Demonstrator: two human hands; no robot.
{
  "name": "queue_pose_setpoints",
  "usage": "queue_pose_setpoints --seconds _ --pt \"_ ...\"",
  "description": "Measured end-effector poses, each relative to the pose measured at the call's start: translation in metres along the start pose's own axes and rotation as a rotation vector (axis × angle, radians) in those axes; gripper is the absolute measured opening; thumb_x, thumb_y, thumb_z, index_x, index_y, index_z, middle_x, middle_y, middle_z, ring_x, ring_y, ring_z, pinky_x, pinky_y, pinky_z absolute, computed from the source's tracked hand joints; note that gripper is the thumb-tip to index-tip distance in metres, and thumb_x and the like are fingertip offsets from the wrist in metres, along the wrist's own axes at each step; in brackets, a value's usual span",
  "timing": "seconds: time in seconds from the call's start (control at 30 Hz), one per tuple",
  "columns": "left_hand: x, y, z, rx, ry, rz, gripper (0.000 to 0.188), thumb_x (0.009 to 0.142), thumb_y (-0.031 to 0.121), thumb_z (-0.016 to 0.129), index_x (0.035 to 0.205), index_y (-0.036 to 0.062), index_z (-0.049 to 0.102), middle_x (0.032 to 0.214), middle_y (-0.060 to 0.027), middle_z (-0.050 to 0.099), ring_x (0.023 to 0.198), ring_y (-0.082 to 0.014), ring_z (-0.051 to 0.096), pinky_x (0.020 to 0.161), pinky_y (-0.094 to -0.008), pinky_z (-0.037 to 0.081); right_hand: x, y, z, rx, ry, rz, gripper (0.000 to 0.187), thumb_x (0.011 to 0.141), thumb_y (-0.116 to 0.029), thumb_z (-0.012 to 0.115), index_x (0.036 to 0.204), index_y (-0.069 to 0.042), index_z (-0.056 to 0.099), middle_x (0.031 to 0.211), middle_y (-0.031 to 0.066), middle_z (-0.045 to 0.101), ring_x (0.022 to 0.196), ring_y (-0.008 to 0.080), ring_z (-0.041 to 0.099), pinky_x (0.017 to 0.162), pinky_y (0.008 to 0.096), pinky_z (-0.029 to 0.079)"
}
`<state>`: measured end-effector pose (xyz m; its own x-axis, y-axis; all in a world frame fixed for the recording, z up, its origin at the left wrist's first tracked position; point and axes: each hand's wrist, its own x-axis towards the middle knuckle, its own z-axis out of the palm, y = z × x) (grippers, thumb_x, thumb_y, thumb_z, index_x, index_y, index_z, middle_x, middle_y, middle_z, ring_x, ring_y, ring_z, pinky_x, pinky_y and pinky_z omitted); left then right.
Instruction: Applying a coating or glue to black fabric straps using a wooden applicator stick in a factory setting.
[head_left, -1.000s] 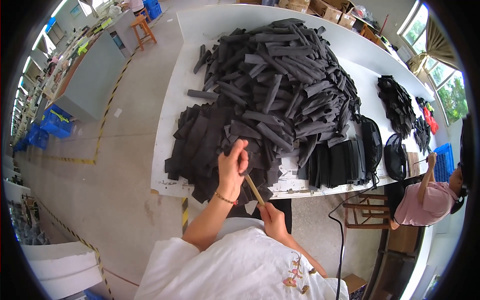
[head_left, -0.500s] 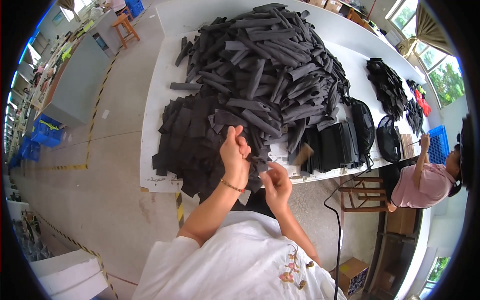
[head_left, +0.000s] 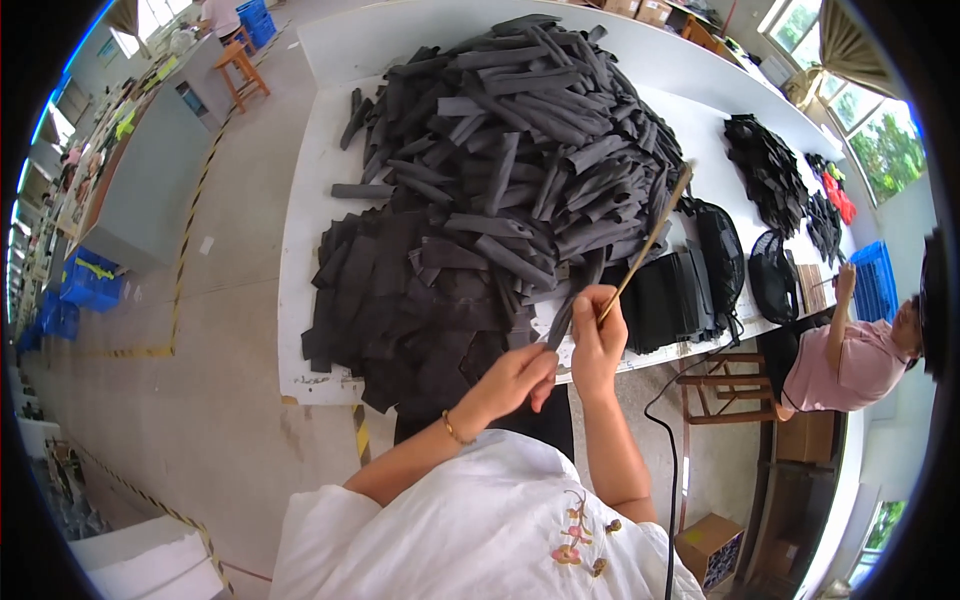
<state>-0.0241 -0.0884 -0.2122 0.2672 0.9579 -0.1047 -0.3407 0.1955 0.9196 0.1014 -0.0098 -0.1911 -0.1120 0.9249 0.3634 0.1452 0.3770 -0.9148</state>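
Note:
My right hand [head_left: 597, 340] is closed around a thin, tan stick [head_left: 645, 245], which slants up and to the right over the table. Between my two hands runs a narrow dark grey fabric tube [head_left: 563, 322]; the fingers of my left hand [head_left: 520, 376] pinch its lower end. My right fingers are also against this tube, partly hiding it. Beyond my hands rises a large heap of rolled dark grey fabric tubes [head_left: 520, 130]. Flat dark fabric pieces [head_left: 400, 290] lie in a spread pile left of my hands.
A stack of black flat pieces [head_left: 660, 298] and black mesh items [head_left: 722, 255] lie to the right on the white table [head_left: 310, 205]. A black cable [head_left: 665, 420] hangs off the front edge near a wooden stool [head_left: 715, 390]. A person in pink [head_left: 840, 365] sits at the right.
Both hands have moved: the right up and right, the left down and right. The stick, blurred beside the right hand before, now points up and away, with the fabric tube stretched between my hands.

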Motion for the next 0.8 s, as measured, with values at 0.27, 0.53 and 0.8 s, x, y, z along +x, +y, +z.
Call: queue_pose_setpoints --seconds 0.27,0.53,0.8 --pt "-0.026 -0.007 -0.003 0.041 0.307 0.101 0.021 0.099 0.017 0.047 0.090 0.0012 0.057 0.073 -0.0049 0.058 0.062 -0.0104 0.056 0.060 -0.0235 0.046 0.042 -0.005 -0.026 0.445 -0.039 0.335 0.013 0.097 -0.017 0.056 0.096 -0.005 0.059 0.065 -0.0078 0.043 0.051 0.0015 0.033 0.045 0.0178 0.021" --pt "0.038 0.036 -0.024 0.030 0.292 0.276 0.013 0.087 0.010 0.069 0.094 0.0007 0.063 0.082 0.0033 0.060 0.076 -0.0033 0.056 0.069 -0.0187 0.046 0.003 -0.023 -0.007 0.463 -0.185 0.449 0.015 0.094 -0.015 0.062 0.097 -0.002 0.057 0.073 -0.0060 0.047 0.060 0.0002 0.038 0.051 0.0172 0.029" --pt "0.043 0.012 -0.019 -0.654 0.412 0.142 0.011 0.093 0.014 0.061 0.095 0.0042 0.064 0.086 0.0015 0.063 0.079 -0.0071 0.059 0.071 -0.0217 0.047 -0.017 0.006 0.003 0.539 -0.172 0.519 0.013 0.094 -0.015 0.063 0.089 -0.003 0.061 0.069 -0.0054 0.051 0.055 0.0026 0.041 0.049 0.0187 0.030"
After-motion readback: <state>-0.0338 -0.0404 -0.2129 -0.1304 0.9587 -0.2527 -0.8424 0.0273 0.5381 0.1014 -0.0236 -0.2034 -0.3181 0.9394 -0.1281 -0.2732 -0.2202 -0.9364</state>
